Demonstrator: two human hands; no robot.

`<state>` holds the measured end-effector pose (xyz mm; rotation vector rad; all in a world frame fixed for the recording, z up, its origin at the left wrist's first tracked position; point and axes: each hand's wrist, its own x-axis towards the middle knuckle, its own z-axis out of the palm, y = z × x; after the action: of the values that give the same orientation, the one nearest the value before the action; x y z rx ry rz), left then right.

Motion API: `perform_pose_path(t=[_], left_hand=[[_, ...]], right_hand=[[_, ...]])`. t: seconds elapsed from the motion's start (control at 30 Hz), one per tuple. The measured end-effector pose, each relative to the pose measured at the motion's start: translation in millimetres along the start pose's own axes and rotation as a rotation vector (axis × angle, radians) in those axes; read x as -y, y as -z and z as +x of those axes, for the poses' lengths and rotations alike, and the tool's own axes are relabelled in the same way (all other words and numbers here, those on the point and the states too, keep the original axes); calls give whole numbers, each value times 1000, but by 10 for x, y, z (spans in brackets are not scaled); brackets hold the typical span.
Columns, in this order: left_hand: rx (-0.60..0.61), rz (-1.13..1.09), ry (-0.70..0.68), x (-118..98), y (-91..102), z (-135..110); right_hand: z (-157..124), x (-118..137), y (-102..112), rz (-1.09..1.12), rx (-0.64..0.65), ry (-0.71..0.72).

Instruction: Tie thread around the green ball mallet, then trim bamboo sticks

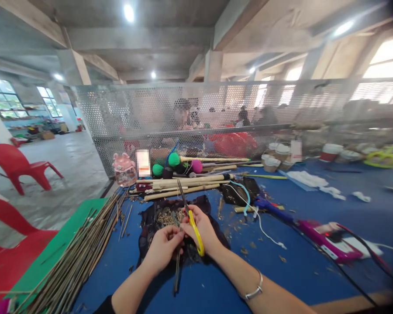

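Observation:
Over a black plastic sheet [203,204] on the blue table, both hands come close together. My left hand [162,246] is closed, thumb against fingers, on thin brown stalks [177,274] whose ends point down toward me. Yellow-handled scissors [195,233] sit in my right hand [203,227], their dark blades pointing up and away from me. The right fingertips meet the upper part of the stalks beside the left thumb. Chopped plant bits [163,217] lie heaped on the sheet behind my hands. Where exactly the fingers grip the stalks is partly hidden.
A large bundle of long stalks [94,244] lies at left, across a green board [55,253]. Behind are pale sticks [183,185], green balls [174,159] and a pink bottle [124,170]. A purple tool [327,242] with cords lies right. A perforated metal screen [134,113] stands behind.

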<state>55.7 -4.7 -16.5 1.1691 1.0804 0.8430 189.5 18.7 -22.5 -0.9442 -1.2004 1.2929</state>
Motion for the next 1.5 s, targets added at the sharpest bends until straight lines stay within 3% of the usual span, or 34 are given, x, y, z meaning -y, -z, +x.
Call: perform_pose_path(t=[0.33, 0.6, 0.97, 1.2, 1.5], left_hand=[[65, -43, -14, 17, 46, 26], [-163, -171, -96, -95, 74, 13], [-204, -242, -178, -104, 68, 26], [-193, -366, -185, -86, 76, 29], [-213, -304, -245, -102, 73, 10]], right_hand=[[31, -47, 12, -10, -28, 33], [-70, 56, 75, -217, 58, 179], [-109, -27, 158, -658, 49, 263], [-125, -39, 164, -713, 43, 226], [-187, 7, 125, -734, 96, 254]])
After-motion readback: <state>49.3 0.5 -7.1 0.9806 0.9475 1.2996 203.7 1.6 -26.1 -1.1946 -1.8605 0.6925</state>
